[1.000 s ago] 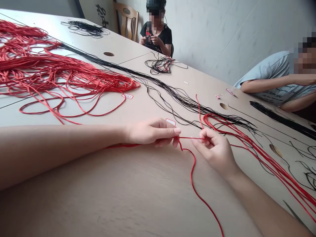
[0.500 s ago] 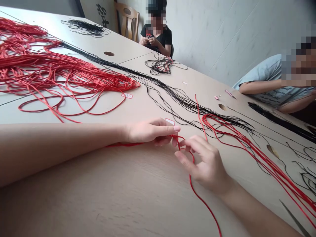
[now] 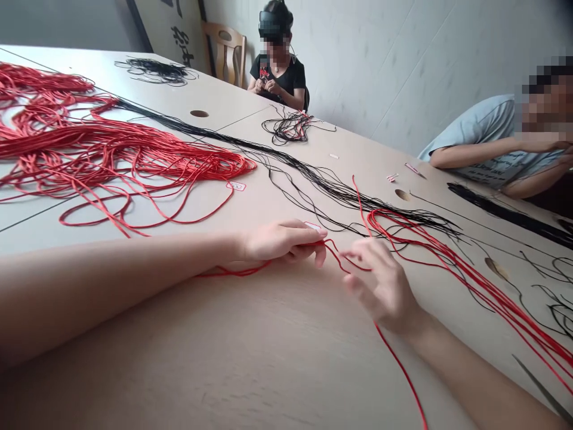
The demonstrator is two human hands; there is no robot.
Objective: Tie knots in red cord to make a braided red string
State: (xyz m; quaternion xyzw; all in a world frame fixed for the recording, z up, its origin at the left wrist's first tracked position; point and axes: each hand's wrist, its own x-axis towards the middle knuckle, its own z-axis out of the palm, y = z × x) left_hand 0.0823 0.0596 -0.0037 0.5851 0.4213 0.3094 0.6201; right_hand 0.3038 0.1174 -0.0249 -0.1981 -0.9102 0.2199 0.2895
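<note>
My left hand (image 3: 284, 243) rests on the table (image 3: 250, 352) with thumb and fingers pinched on a thin red cord (image 3: 403, 373). The cord runs from that pinch to my right hand (image 3: 380, 285), passes under it and trails toward the near edge. My right hand is slightly blurred, its fingers curled loosely about the cord close to the left fingertips. A short length of the cord also lies under my left wrist.
A large heap of red cords (image 3: 102, 149) covers the left of the table. A long bundle of black cords (image 3: 313, 176) runs diagonally, and more red cords (image 3: 470, 280) lie to the right. Two other people sit at the far side. Cable holes (image 3: 199, 113) dot the tabletop.
My right hand let the taut cord slacken, dipped toward me, then came back up beside my left fingertips. The cord between the hands now bends in a loop. The view shifted slightly.
</note>
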